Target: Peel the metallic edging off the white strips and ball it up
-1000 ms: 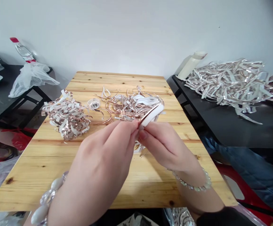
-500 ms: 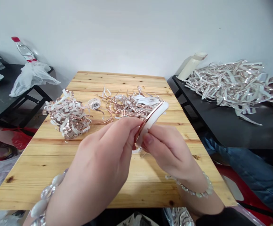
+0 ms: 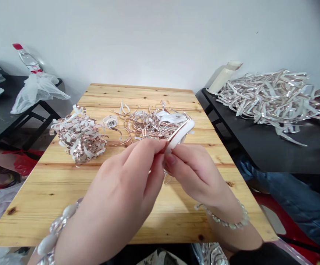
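My left hand (image 3: 121,187) and my right hand (image 3: 200,176) meet over the middle of the wooden table, both closed. Between their fingertips is a narrow curved strip (image 3: 183,133), white on one face with a shiny rose-gold edge. Its rounded free end points up and to the right, while its lower end is hidden by my fingers. Just beyond my hands lies a loose pile of similar white and rose-gold strips (image 3: 154,123). Left of it sits a heap of curled, thinner strips (image 3: 82,140), apart from my hands.
A small clear round item (image 3: 110,121) lies between the two piles on the wooden table (image 3: 66,198). On the right, a black table (image 3: 270,147) carries a large strip heap (image 3: 273,95) and a cream tube (image 3: 224,78). A bottle (image 3: 29,59) stands at left.
The strip's free end has shifted slightly left and down. My left fingers have moved right and closed in nearer to my right thumb, covering more of the strip's lower end.
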`<move>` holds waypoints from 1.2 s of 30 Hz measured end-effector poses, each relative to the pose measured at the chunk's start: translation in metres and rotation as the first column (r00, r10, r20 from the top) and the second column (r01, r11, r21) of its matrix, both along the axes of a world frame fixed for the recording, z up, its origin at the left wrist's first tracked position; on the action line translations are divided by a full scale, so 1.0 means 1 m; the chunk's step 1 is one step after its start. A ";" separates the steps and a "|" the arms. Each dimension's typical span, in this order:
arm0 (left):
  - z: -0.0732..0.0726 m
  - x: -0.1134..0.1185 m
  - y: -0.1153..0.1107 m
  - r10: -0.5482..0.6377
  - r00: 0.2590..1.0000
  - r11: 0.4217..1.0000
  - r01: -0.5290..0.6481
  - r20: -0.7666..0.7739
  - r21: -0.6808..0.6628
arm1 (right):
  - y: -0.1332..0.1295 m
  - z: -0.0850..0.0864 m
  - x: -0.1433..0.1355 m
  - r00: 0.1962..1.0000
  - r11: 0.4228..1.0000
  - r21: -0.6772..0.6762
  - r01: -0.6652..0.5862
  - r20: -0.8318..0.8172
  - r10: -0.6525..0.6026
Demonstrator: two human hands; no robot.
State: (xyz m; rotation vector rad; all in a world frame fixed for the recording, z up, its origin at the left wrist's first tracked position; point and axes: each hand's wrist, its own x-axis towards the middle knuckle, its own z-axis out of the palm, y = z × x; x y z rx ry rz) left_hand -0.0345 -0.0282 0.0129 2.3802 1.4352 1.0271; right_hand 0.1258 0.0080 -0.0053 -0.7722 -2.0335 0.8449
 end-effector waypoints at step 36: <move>0.001 0.000 0.004 -0.028 0.993 0.999 0.032 0.110 -0.037 | -0.002 -0.004 0.002 0.998 0.999 -0.046 -0.017 -0.055 0.014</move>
